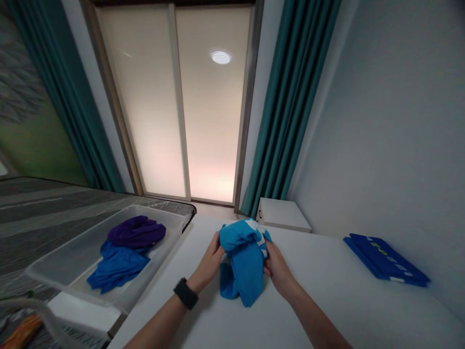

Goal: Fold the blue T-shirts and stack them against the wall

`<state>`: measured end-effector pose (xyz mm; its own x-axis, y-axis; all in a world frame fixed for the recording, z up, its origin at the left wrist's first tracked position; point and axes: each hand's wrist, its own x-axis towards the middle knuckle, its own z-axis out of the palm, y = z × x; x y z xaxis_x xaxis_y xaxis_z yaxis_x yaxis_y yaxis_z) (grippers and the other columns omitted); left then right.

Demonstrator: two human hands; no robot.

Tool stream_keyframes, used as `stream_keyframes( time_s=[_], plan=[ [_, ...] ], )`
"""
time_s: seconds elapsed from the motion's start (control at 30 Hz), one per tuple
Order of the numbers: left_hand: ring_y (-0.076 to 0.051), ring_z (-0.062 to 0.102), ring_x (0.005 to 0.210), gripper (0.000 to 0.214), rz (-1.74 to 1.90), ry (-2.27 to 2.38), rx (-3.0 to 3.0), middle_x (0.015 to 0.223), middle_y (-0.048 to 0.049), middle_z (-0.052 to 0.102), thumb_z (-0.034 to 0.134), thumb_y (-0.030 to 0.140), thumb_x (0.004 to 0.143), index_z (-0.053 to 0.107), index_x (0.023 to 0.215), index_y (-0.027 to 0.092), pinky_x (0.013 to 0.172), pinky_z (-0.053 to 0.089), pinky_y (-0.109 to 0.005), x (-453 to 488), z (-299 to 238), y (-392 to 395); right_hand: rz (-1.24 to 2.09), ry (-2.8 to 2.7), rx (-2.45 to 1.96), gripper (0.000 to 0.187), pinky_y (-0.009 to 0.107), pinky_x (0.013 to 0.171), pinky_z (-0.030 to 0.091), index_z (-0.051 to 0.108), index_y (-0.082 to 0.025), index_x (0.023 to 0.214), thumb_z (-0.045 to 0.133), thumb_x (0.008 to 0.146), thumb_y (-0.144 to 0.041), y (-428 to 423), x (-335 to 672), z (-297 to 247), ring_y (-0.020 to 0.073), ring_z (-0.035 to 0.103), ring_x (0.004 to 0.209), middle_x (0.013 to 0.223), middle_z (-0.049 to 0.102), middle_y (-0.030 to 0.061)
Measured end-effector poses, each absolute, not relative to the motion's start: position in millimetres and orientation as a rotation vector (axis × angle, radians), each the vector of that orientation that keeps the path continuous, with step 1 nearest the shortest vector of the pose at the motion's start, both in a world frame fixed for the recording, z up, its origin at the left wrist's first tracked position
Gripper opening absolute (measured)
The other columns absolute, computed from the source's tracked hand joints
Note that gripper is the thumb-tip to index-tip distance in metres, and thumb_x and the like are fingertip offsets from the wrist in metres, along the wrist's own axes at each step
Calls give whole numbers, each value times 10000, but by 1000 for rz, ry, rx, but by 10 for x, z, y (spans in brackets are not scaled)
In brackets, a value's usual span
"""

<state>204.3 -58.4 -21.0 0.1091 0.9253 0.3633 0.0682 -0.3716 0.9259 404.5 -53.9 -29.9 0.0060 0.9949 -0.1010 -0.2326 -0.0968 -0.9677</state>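
Note:
A crumpled light blue garment [244, 264] with white trim is held up just above the white table [327, 300], its lower end resting on the surface. My left hand [209, 261] grips its left side, fingers closed into the cloth; a black watch sits on that wrist. My right hand [278, 269] grips the right side, fingers curled on the fabric.
A clear plastic bin [72, 261] on the bed at left holds a purple garment [137, 230] and a royal blue one [118, 266]. A folded dark blue garment [385, 259] lies at the table's right by the wall. A white box [283, 214] stands behind the table.

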Motion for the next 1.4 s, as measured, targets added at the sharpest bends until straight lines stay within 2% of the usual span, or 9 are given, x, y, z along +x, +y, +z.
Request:
stream_keyframes(
  time_s=[0.13,0.23,0.37,0.53,0.67,0.8,1.0,1.17,1.4],
  plan=[
    [-273,476,1276,440,1251,861,1588,1339,-78,571,528,441,927,525,1301,209,1101,359,-414,2124,-395,-686,1250,-1286,-1297,580,273,543,465,633,-198,787,515,754,-765,-671,4308,-607,179,588,594,602,607,5],
    [-293,492,1252,429,1080,780,1806,1338,-93,571,563,438,911,575,1271,204,1092,363,-426,2146,-433,-786,1007,-1579,-1312,491,368,805,499,672,-201,811,491,827,-657,-747,4396,-729,258,643,871,850,716,82],
    [-293,503,1229,439,1073,854,2011,1324,-119,577,620,390,879,583,1267,187,1092,356,-436,2211,-418,-874,839,-1785,-1277,309,383,919,472,676,-226,1034,489,881,-419,-830,4400,-754,264,637,1005,1034,717,98],
    [-247,609,971,248,1228,966,2027,1067,-88,687,512,363,920,677,949,179,930,471,-387,2232,-446,-804,704,-1679,-1238,434,367,895,500,493,-213,1311,459,902,-354,-826,4408,-785,226,625,1026,1175,640,100],
    [-219,607,855,242,1352,1091,1906,923,-60,681,524,391,897,636,867,179,817,502,-344,2162,-489,-715,484,-1482,-1308,469,326,696,536,404,-181,1355,405,921,-357,-816,4468,-782,176,624,767,1121,578,112],
    [-207,613,852,203,1356,1061,1857,906,-49,663,562,378,873,627,896,187,801,511,-321,2124,-514,-688,232,-1769,-1272,377,403,883,490,513,-206,1265,439,917,-329,-956,4384,-729,232,590,968,1100,589,111],
    [-198,601,855,84,1337,996,2005,910,-44,644,558,238,853,620,887,192,799,507,-332,2126,-545,-697,28,-2152,-1402,815,515,1078,322,330,-196,1490,657,751,-305,-1101,4088,-829,350,356,1340,1461,419,157],
    [-175,544,730,87,1429,1136,2088,762,-9,558,511,170,807,523,728,205,679,455,-290,2088,-563,-653,106,-2042,-1473,564,434,1011,388,523,-204,1363,373,829,-99,-902,4315,-843,255,559,1142,1258,628,112],
    [-174,516,727,48,1827,1421,1859,772,-3,520,507,198,769,532,730,212,658,437,-283,1806,-533,-456,367,-1315,-1310,255,318,743,481,598,-197,875,364,824,-285,-679,4976,-801,221,615,805,806,673,36]
  ],
)
